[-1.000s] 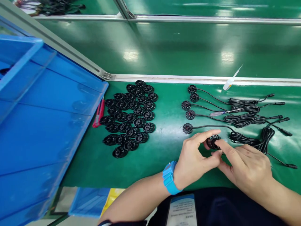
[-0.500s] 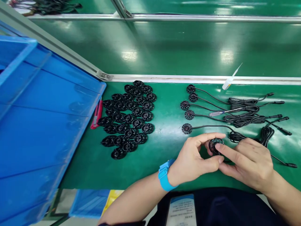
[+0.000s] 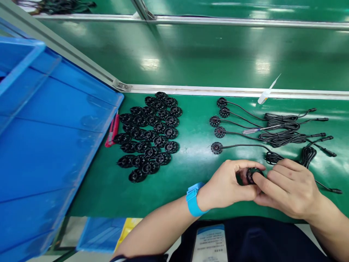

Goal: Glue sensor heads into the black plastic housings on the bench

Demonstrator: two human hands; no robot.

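My left hand (image 3: 225, 183), a blue strap round its wrist, grips a small round black plastic part (image 3: 251, 174) between fingers and thumb. My right hand (image 3: 293, 187) is closed over the same part from the right, its index finger pressing on the face and its thumb below. The fingers cover much of the part; whether a cable runs from it is hidden. Just beyond the hands lies a black disc (image 3: 216, 147) joined to a coiled cable (image 3: 273, 158). Several similar discs with bundled cables (image 3: 282, 139) lie further back, a screwdriver (image 3: 251, 131) across them.
On the left side of the green table sits a cluster of loose black discs (image 3: 149, 136). A red-handled tool (image 3: 112, 131) lies beside a large blue bin (image 3: 54, 145). At the back right, a small white bottle with a long nozzle (image 3: 264, 97) lies near the metal rail (image 3: 196, 90).
The black part has tilted and shifted slightly right and down in my fingers. My right index finger has curled further over it, and my left hand has moved a little right.
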